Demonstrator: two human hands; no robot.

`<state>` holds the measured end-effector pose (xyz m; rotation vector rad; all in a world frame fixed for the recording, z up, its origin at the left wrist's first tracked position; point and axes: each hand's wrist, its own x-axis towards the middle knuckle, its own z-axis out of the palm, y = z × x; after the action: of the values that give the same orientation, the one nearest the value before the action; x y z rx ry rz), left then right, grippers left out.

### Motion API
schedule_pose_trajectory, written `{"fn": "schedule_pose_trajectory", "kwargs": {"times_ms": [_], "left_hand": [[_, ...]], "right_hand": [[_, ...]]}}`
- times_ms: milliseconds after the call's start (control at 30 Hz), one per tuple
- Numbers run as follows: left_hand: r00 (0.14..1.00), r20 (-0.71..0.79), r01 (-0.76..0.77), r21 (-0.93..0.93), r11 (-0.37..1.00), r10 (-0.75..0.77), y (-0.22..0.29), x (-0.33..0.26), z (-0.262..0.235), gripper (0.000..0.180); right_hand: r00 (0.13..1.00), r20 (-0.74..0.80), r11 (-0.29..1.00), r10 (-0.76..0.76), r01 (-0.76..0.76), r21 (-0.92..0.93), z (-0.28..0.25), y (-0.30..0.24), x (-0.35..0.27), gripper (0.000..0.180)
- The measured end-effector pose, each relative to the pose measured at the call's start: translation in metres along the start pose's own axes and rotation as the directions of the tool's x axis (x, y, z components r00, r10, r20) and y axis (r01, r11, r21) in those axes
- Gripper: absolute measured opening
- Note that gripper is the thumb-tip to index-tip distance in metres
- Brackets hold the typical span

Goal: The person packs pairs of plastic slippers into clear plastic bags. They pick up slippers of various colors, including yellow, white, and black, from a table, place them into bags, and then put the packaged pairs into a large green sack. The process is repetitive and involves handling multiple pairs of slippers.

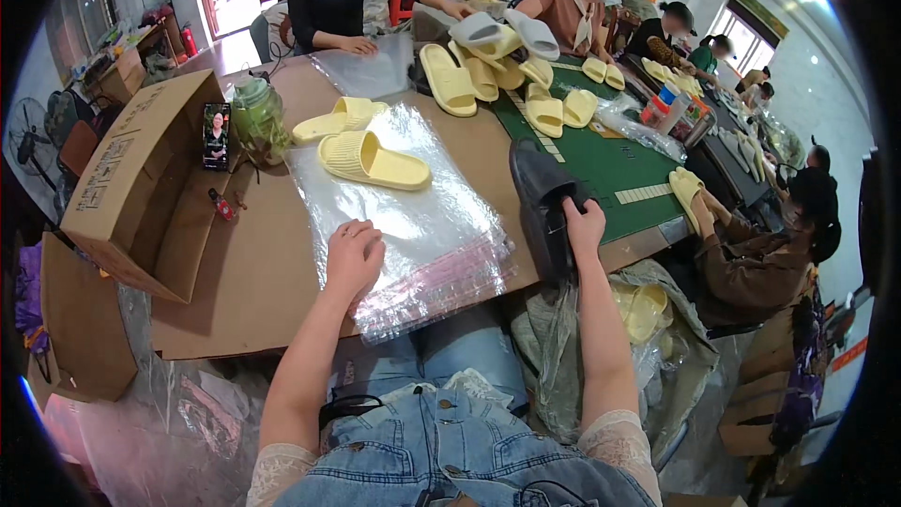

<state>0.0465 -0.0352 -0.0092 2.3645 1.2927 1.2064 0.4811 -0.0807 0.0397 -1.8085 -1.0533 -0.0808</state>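
A black slipper (pixel 544 202) is gripped by its side in my right hand (pixel 584 225), over the table's front edge with its long side upright in view. My left hand (pixel 355 258) lies on a stack of clear plastic bags (pixel 441 235) with its fingers curled in; what they hold, if anything, is hidden. Beyond that hand, a yellow slide slipper (pixel 399 167) rests on the bags. A second yellow slipper (pixel 328 122) sits just behind it, partly on the stack.
An open cardboard box (pixel 141 160) stands at the left, beside a phone (pixel 216 136) and a green jar (pixel 258 117). Piled slippers (pixel 474 66) lie at the far middle, near a green mat (pixel 601 155). Several co-workers sit around the tables. A sack (pixel 563 338) hangs below the right edge.
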Motion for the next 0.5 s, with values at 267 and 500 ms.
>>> {"fn": "schedule_pose_trajectory", "kwargs": {"times_ms": [267,500], "left_hand": [[0.990,0.133,-0.044,-0.052,0.998,0.050,0.006,-0.002,-0.014,0.021],[0.992,0.096,-0.079,0.000,0.997,0.079,0.012,-0.012,-0.010,0.021]], "right_hand": [[0.915,0.207,0.938,-0.345,0.327,0.117,0.006,-0.110,-0.062,0.036],[0.811,0.455,0.863,-0.368,0.480,-0.156,0.072,-0.111,-0.106,0.050]]}}
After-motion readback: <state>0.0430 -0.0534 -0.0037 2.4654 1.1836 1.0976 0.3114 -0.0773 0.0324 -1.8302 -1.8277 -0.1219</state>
